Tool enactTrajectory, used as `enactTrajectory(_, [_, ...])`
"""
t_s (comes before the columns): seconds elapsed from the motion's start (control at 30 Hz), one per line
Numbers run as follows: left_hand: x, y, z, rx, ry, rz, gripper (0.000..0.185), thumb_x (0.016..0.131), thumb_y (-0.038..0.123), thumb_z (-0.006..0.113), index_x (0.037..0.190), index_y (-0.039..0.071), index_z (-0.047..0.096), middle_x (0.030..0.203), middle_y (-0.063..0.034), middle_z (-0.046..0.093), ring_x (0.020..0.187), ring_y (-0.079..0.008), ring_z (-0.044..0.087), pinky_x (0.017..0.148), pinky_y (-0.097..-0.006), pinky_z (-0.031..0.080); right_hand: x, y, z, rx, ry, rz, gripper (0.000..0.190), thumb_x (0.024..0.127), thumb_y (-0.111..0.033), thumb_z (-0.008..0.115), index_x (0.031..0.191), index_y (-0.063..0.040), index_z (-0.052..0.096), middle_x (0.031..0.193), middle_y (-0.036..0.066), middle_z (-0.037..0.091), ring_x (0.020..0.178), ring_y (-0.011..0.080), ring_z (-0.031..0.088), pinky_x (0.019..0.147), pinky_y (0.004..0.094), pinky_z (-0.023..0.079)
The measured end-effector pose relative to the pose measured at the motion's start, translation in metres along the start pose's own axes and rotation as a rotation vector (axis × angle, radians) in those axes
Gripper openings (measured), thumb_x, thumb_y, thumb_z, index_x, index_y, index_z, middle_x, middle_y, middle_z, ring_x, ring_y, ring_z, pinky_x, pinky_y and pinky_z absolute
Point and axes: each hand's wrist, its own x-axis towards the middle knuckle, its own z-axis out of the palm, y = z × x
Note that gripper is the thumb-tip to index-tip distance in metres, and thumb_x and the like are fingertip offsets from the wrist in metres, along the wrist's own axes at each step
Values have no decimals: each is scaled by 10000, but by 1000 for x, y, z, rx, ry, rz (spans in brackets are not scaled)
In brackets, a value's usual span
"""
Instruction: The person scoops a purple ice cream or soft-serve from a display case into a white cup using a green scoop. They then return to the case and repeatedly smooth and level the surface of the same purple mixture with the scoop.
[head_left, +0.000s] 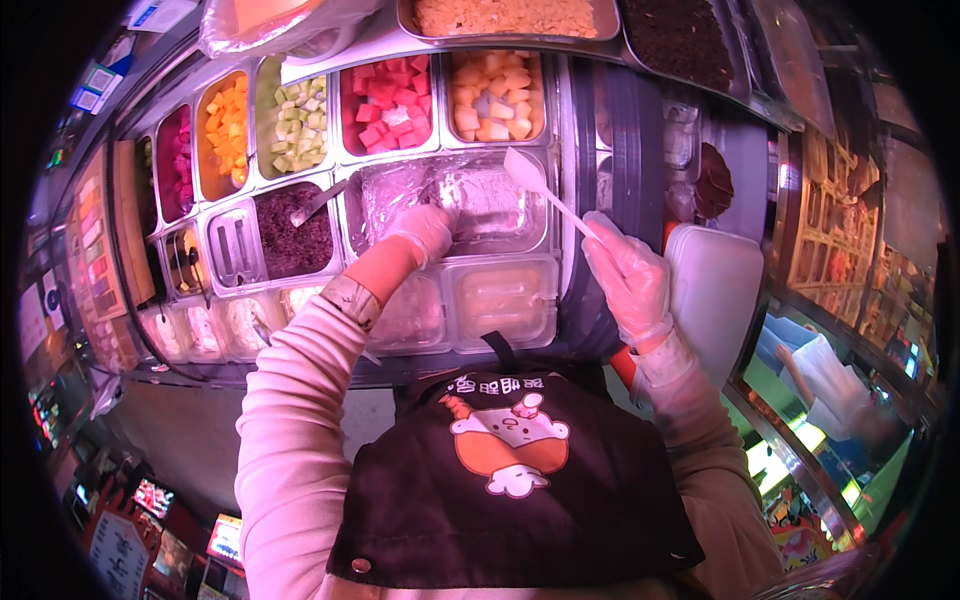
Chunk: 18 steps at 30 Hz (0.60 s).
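Note:
In my right hand (630, 281), gloved in clear plastic, is a white spatula (559, 199) held by its handle. Its flat blade points up and left over the right part of a metal pan (551, 217). Crumpled clear plastic film (390, 191) lies in this pan, next to a shiny, pale area smeared with whitish residue (487, 195). My left hand (424, 232), also gloved, reaches down into the pan at the film's edge. Its fingertips are partly hidden, so whether they pinch the film is unclear.
Pans of red fruit cubes (390, 105), pale orange fruit cubes (495, 97), green cubes (300, 124) and yellow cubes (226, 127) line the back. Dark purple grains (292, 232) hold a spoon (319, 202). Lidded tubs (502, 300) stand in front; a white lidded box (712, 292) is at right.

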Motion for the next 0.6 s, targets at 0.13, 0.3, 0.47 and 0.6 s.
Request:
enactTrajectory(0.13, [-18,-2,-27,75,2,-24,267,849,149,548,1064,45,667,944,-216,712,888,-391,698,785,-475,556,3,-4,-1,-39,19,-38,266,868,-18,719,1133,-19,703,788,150,668,684,251,683,633,302,513])
enactTrajectory(0.3, [-34,-22,-59,281,315,1,199,872,139,549,1029,43,624,890,-167,708,780,-345,703,680,-442,567,2,2,2,-43,40,-66,262,867,-24,716,1129,-18,704,771,151,659,670,272,672,621,313,508])
enactTrajectory(0.47, [-38,-1,-69,657,438,217,115,905,135,514,940,41,572,751,-121,638,639,-289,662,538,-395,553,2,6,2,-40,53,-92,262,873,-33,710,1134,-19,702,760,142,654,651,260,660,611,312,503])
enactTrajectory(0.6, [-18,9,-71,692,610,400,170,899,125,505,1021,20,557,693,-76,564,578,-228,617,447,-363,498,2,6,3,-27,60,-113,261,873,-36,711,1133,-24,704,761,144,655,655,267,663,613,312,506])
